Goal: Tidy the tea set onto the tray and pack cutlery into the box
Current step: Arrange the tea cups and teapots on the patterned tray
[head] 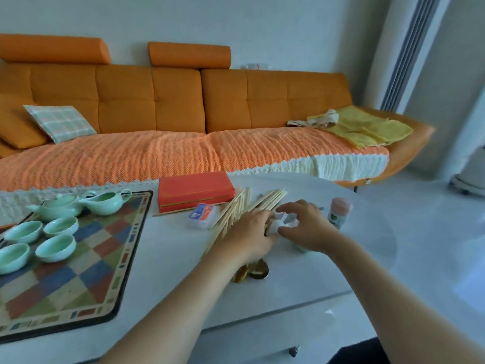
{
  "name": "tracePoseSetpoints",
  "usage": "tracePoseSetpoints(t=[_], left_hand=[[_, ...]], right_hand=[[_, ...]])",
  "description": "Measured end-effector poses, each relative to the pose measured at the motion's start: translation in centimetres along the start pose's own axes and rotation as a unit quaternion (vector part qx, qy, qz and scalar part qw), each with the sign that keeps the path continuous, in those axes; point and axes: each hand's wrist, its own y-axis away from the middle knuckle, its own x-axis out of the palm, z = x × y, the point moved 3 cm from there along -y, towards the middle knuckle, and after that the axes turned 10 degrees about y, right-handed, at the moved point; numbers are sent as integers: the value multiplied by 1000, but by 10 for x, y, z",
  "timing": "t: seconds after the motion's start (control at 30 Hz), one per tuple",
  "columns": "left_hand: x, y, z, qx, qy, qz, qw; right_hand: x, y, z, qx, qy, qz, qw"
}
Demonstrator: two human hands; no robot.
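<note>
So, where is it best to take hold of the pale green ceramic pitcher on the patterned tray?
Probably by the small loop handle of the pale green ceramic pitcher, coming from its right. The handle sticks out on that side, toward the red rectangular box, where the patterned tray is bare. The pale green teapot stands close on its left, so that side is crowded.

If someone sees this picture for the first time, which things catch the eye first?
The orange fabric sofa fills the background. On the white table, the left hand and right hand meet at crumpled white paper, beside pale wooden chopsticks and a red box. Mint-green ceramic cups sit on the chequered tray at left.
</note>
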Motion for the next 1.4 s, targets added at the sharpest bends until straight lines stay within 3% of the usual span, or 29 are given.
tracePoseSetpoints(t=[0.27,0.4,0.67,0.77,0.93,1.2,1.3,1.4], left_hand=[[44,-32,-20,5,-54,67,996],[47,-31,-20,21,-22,61,998],[-5,-12,-1,-3,111,-13,994],[-34,3,18,-24,108,-48,993],[-81,34,53,-38,101,-71,992],[-157,104,122,-83,1,-91,992],[-189,130,155,-129,-53,-145,980],[-219,155,178,-155,-173,-188,954]], right_hand=[[0,11,-48,15,10,109,994],[1,9,-43,19,-21,86,996],[-4,-10,8,-52,-136,29,989],[0,-17,36,-65,-189,28,979],[13,-27,100,-101,-155,39,982],[56,-42,215,-153,-148,94,973],[79,-48,254,-158,-145,107,971],[101,-56,289,-161,-148,106,970]])
